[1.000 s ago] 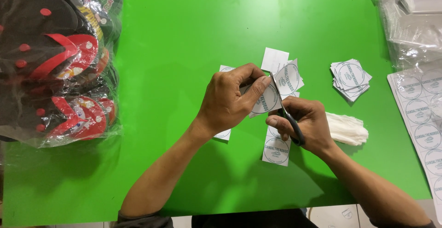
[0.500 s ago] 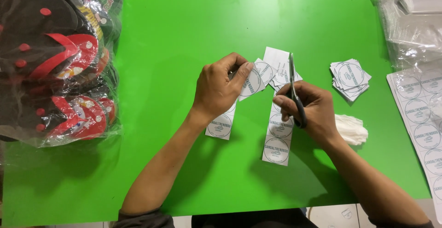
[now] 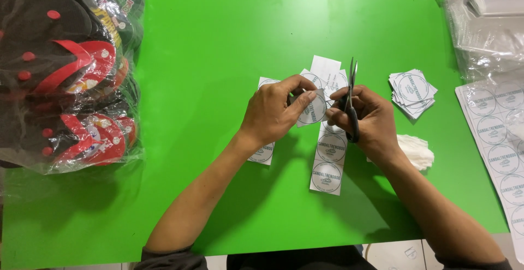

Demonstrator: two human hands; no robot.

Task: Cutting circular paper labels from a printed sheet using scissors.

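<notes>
At the centre of the green table [image 3: 218, 46], a round-printed label piece [image 3: 312, 109] is now pinched by the left hand [image 3: 273, 114]. At its 3 o'clock, the right hand [image 3: 367, 118] grips scissors [image 3: 351, 98], blades now upright and nearly closed; a second ago they were angled into the strip. Label strips [image 3: 329, 158] lie at 6 o'clock, a cut stack [image 3: 412, 91] farther at 3 o'clock.
</notes>
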